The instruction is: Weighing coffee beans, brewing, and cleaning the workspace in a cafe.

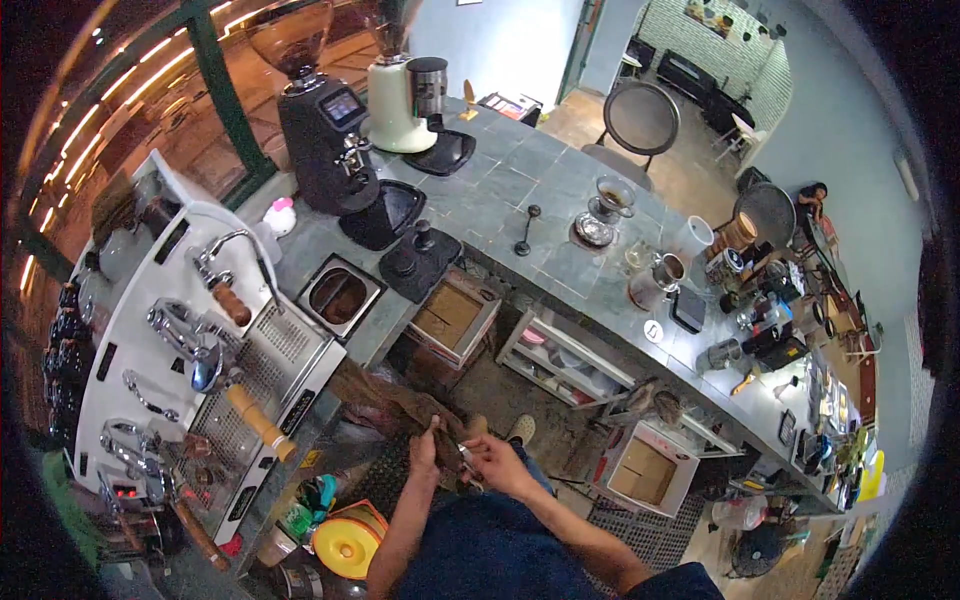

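Note:
My left hand (424, 450) grips a brown cloth (397, 397) in front of my body, its thumb on top. The cloth stretches from my hands to the front edge of the espresso machine (289, 337). My right hand (495, 463) holds a small shiny metal piece (466, 456) against the cloth; its kind is not clear. To the left, the espresso machine has a wooden-handled portafilter (259, 421) in place. Beyond the cloth, a knock box or grounds bin (339, 294) is set in the counter beside a black tamping stand (420, 259).
Two coffee grinders (326, 142) stand at the back left. A glass dripper (613, 196), a metal pitcher (666, 271) and a black scale (687, 309) are on the tiled counter (517, 172). Cardboard boxes (645, 472) and a yellow-lidded container (346, 547) sit lower down. A person (814, 196) is far right.

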Tool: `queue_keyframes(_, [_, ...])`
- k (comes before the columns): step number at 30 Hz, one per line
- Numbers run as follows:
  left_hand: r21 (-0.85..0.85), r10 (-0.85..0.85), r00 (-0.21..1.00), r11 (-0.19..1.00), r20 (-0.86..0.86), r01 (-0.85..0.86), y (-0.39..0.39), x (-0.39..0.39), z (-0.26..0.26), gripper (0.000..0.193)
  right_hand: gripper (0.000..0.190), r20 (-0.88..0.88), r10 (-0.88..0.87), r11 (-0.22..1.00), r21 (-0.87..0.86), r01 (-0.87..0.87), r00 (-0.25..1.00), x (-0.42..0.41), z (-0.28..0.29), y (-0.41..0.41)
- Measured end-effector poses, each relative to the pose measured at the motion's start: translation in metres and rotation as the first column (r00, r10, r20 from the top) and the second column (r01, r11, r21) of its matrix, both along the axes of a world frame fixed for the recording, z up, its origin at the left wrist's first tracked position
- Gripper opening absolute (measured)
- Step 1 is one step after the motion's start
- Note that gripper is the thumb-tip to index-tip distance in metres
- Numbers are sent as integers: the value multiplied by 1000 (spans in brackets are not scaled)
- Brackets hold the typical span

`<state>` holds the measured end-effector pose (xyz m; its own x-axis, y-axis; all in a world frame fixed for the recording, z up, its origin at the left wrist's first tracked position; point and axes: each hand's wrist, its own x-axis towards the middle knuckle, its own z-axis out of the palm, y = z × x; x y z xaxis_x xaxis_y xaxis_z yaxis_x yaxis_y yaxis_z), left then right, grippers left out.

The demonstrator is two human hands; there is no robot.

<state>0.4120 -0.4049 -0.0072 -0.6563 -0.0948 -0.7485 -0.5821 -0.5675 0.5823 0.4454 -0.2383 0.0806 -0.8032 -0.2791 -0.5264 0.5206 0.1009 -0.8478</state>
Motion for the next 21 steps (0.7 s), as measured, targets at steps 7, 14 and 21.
queue_keyframes(7, [-191, 64, 990, 981, 122, -40, -19, -48, -86, 79, 30, 51, -349, 916, -191, 352, 936, 26, 49, 125])
queue_keyframes(14, [-259, -359, 874, 856, 327, 448, 42, -62, -89, 107, 22, -555, -583, 413, 426, 805, 593, 15, -61, 360])
queue_keyframes(21, [-78, -732, 681, 679, 2, 730, 212, -93, -103, 41, 20, -491, -659, 243, 579, 779, 570, -44, -142, 515])
